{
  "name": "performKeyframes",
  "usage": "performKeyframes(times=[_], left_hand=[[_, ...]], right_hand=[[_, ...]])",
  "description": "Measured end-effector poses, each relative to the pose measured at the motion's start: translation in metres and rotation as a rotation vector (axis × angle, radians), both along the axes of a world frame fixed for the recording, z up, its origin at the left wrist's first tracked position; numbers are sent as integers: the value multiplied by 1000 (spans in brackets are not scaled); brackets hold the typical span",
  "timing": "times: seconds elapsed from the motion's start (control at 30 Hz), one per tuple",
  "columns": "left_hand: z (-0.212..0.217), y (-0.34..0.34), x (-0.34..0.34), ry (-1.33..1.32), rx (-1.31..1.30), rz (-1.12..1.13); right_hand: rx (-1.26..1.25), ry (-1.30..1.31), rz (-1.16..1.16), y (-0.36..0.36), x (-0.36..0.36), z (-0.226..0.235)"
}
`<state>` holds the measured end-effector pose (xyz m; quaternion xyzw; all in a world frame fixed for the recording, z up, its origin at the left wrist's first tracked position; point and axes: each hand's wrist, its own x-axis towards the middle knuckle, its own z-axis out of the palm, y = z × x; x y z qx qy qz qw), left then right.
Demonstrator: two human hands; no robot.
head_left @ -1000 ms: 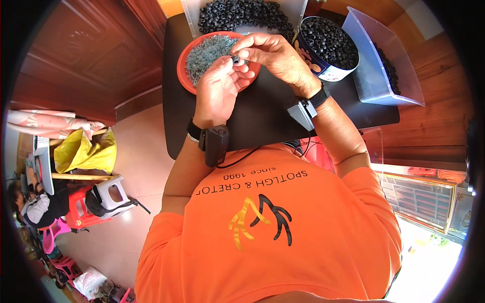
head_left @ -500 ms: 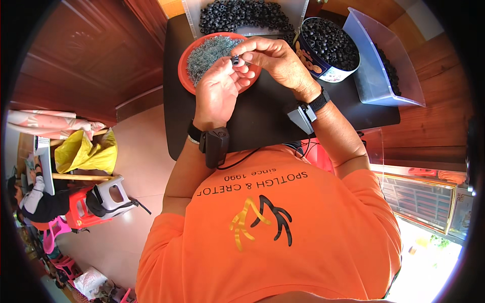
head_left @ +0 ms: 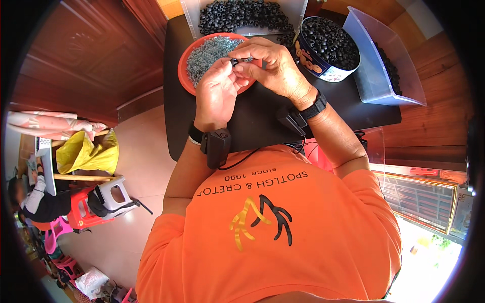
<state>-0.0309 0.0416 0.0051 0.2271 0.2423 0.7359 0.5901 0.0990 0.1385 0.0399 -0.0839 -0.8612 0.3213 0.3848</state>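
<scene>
Two bare hands meet just above the middle of the view, over a black table (head_left: 262, 118). Your left hand (head_left: 218, 96) is half curled, palm turned up toward you, and its thumb and fingertips pinch a small black ring (head_left: 234, 62). Your right hand (head_left: 275, 68) arches over from two o'clock, fingers bent down so their tips close on the same ring; the two hands touch at that spot. What else, if anything, sits between the fingertips is too small to tell.

Each wrist wears a black strap with a small black box: one on the left wrist (head_left: 217, 146), one on the right wrist (head_left: 295, 118), with a thin black cord trailing down toward your chest.

Directly under the fingertips, at eleven o'clock from the hands, sits a round orange bowl (head_left: 183, 76) heaped with tiny grey metal pieces (head_left: 207, 53). At twelve o'clock, at the far edge of the table, a clear tray (head_left: 192, 20) is full of black rings like the one you hold. At one o'clock, just beside your right hand, stands a round dark blue tin (head_left: 316, 65), also full of black rings. At two o'clock, past the tin, a clear plastic tub (head_left: 376, 81) leans on its side.

Below the hands, your orange shirt (head_left: 283, 237) fills the lower view.
</scene>
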Motion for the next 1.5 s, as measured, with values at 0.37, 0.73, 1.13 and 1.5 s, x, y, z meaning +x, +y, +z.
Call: performKeyframes(times=[0.37, 0.73, 1.13, 1.5], left_hand=[[5, -1, 4, 16, -18, 40], [1, -2, -13, -75, 52, 29], [3, -4, -7, -77, 46, -1], [-1, -3, -1, -67, 13, -30]], right_hand=[[-175, 47, 52, -11, -1, -5], [144, -223, -476, 46, 31, 33], [466, -786, -511, 118, -1, -38], [-559, -197, -93, 69, 7, -3]])
